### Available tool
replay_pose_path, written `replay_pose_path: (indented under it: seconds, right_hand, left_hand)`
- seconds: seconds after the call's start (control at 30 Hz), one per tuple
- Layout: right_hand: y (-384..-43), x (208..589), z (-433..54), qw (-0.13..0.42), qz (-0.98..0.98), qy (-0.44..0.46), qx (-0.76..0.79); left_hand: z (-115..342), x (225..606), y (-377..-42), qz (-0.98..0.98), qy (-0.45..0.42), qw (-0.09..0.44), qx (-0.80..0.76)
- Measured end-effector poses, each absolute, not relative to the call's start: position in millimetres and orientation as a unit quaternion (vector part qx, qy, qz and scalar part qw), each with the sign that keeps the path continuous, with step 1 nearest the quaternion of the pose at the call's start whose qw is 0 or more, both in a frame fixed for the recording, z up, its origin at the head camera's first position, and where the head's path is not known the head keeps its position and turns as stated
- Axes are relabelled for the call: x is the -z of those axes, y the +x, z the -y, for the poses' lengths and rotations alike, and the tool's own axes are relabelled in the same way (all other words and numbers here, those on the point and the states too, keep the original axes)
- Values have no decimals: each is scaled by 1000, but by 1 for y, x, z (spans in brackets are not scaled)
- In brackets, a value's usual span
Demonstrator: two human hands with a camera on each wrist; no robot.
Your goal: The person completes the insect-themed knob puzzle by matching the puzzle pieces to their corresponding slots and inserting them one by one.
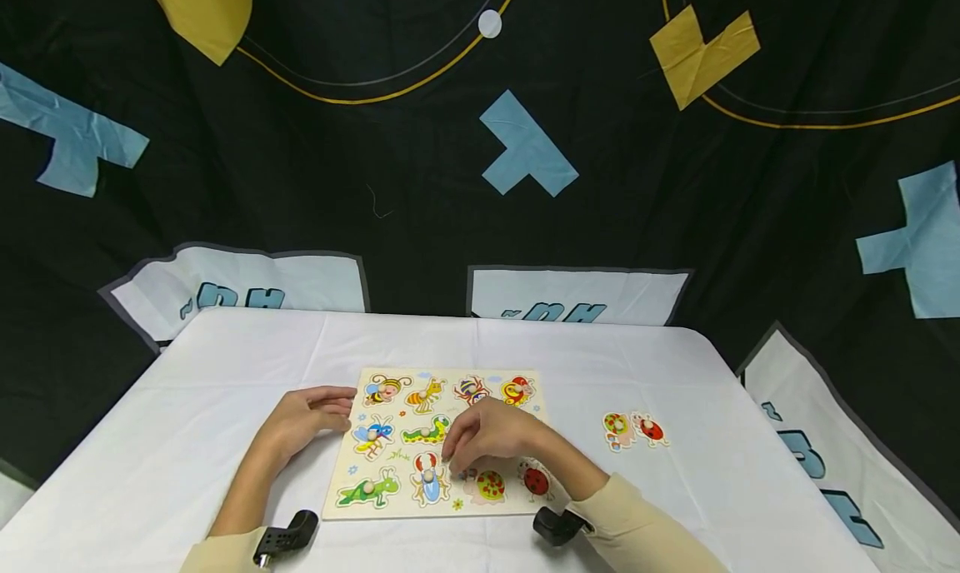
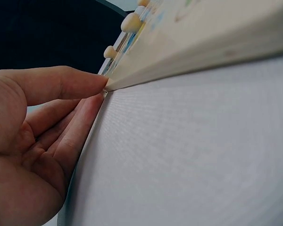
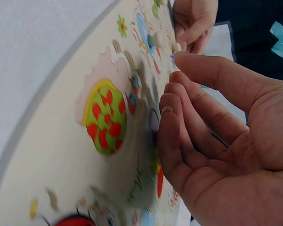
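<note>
A pale puzzle board point(image 1: 405, 506) with knobbed insect pieces lies on the table. My left hand point(image 1: 303, 421) is at its left edge, and its fingertips touch the board's corner in the left wrist view. Over the board's lower middle, my right hand point(image 1: 491, 430) has its fingers loosely bent, with nothing visible between thumb and fingertips. Just left of it sits the stag beetle piece point(image 1: 429, 481). The snail picture point(image 3: 106, 120) and ladybug picture point(image 1: 535, 480) show in recesses under and beside the right hand. The caterpillar piece point(image 1: 426, 430) lies left of those fingers.
A loose snail piece point(image 1: 618, 430) and ladybug piece point(image 1: 649, 429) lie on the white tablecloth point(image 1: 720, 490) right of the board. A grasshopper piece point(image 1: 371, 490) and bee piece point(image 1: 386, 388) sit on the board. A black curtain point(image 1: 420, 223) hangs behind the table.
</note>
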State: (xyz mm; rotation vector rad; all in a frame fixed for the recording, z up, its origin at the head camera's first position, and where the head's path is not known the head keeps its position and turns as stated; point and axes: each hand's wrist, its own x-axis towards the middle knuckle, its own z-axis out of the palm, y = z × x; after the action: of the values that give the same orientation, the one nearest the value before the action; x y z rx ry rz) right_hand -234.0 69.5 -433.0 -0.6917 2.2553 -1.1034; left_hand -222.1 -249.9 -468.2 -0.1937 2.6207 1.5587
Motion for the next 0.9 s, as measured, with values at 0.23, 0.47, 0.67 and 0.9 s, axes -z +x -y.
replay_pose_path:
  seconds: [0.23, 0.47, 0.67, 0.9]
  right_hand:
    - [-235, 427, -85, 261, -845, -241, 400]
    - [-239, 422, -100, 250, -854, -239, 388]
    - [-244, 418, -117, 244, -853, -237, 395]
    - [-248, 417, -138, 234, -859, -225, 395]
  left_hand:
    - [250, 468, -222, -855, -62, 42, -513]
    - [249, 468, -221, -855, -60, 42, -514]
    - [250, 468, -222, -856, -62, 42, -512]
    - [250, 468, -221, -854, -67, 42, -514]
